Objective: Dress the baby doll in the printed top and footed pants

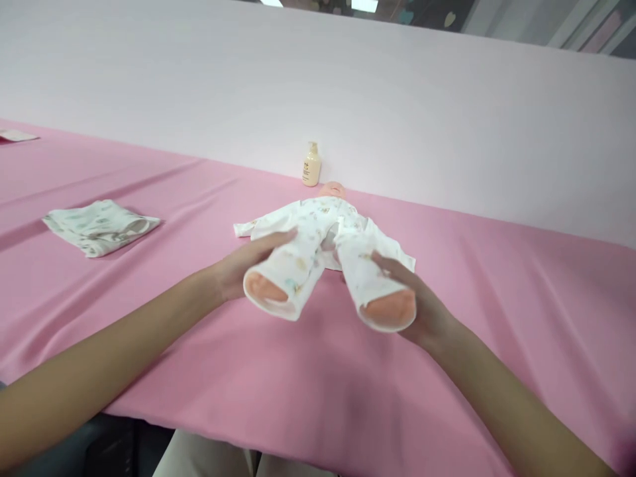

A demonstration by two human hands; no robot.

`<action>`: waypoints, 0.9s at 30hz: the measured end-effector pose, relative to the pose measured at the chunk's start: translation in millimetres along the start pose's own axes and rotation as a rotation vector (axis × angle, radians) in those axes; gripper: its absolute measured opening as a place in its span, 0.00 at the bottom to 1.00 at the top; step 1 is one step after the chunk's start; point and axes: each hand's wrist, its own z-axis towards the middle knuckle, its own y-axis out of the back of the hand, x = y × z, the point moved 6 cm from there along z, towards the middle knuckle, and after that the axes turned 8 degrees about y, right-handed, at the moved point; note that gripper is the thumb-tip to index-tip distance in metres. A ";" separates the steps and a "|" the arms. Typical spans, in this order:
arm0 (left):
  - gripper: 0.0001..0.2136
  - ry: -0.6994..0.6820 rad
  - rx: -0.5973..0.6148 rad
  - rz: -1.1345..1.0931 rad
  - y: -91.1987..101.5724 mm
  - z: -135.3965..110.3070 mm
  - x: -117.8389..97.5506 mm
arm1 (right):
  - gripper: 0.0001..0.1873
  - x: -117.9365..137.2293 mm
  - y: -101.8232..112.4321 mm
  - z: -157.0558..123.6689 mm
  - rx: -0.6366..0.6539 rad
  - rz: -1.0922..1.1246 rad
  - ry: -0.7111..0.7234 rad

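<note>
A baby doll (322, 211) lies on its back, its head toward the wall and its feet toward me. It wears a white printed outfit, and its bare feet show inside the wide trouser cuffs. My left hand (251, 262) is wrapped round the trouser leg (293, 265) on the left, with the thumb on top. Round the other trouser leg (365, 271) my right hand (422, 298) is closed, its lower fingers hidden behind the cloth. Both legs are raised off the table and spread apart. The outfit's sleeves stretch out to either side.
A cream pump bottle (311, 165) stands against the white wall (447, 126), just behind the doll's head. To the left lies a folded printed cloth (102, 227). A flat pale item (17, 136) sits at the far left edge. Pink cloth (209, 371) covers the table.
</note>
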 end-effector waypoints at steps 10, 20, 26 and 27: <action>0.43 0.294 0.327 -0.180 -31.1 -62.2 50.4 | 0.38 -47.8 -19.9 -64.7 0.101 0.102 -0.247; 0.24 0.236 0.376 0.318 -11.7 -95.2 60.0 | 0.39 -55.3 -2.6 -85.4 0.219 -0.386 -0.196; 0.24 0.183 0.127 0.610 17.9 -97.8 48.8 | 0.29 -40.6 34.5 -75.2 0.097 -0.719 -0.072; 0.23 0.155 0.063 0.658 23.7 -91.8 43.9 | 0.28 -34.9 42.6 -67.7 0.050 -0.767 -0.040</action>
